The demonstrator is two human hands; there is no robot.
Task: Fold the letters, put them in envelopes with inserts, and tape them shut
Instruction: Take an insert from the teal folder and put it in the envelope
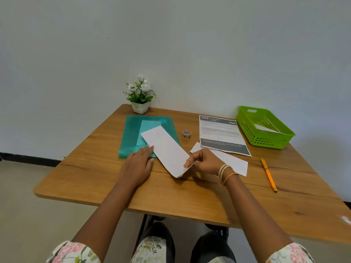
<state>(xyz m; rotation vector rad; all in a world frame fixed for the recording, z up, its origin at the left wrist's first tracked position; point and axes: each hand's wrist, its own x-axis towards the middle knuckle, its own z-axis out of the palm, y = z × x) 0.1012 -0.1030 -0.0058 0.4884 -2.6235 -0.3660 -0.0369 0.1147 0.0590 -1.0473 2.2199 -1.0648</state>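
Plain pale wall backs a wooden table [95,179] that carries everything, its far edge against the wall. On its far left part lies a teal folder [131,133] with lighter teal sheets on top; at the far right corner stands a green basket [266,141] with a white paper inside. Between them, toward the far edge, a printed letter [220,133] lies flat, overlapping a white envelope [235,162] nearer the right edge. A folded letter [165,149] sits diagonally at the middle, its far end resting over the folder. The left hand [138,164] lies flat and open, fingertips pressing the folded letter's left edge. The right hand [205,162] pinches the near corner between thumb and fingers, lifting it slightly off the wood. An orange pencil [268,175] lies by the right edge; a small tape roll [186,134] stands between folder and printed letter.

Folded paper like this should be light, limp and easily creased, and likely to slide on smooth wood. Holding it best means pinching an end or corner while the other palm pins it.
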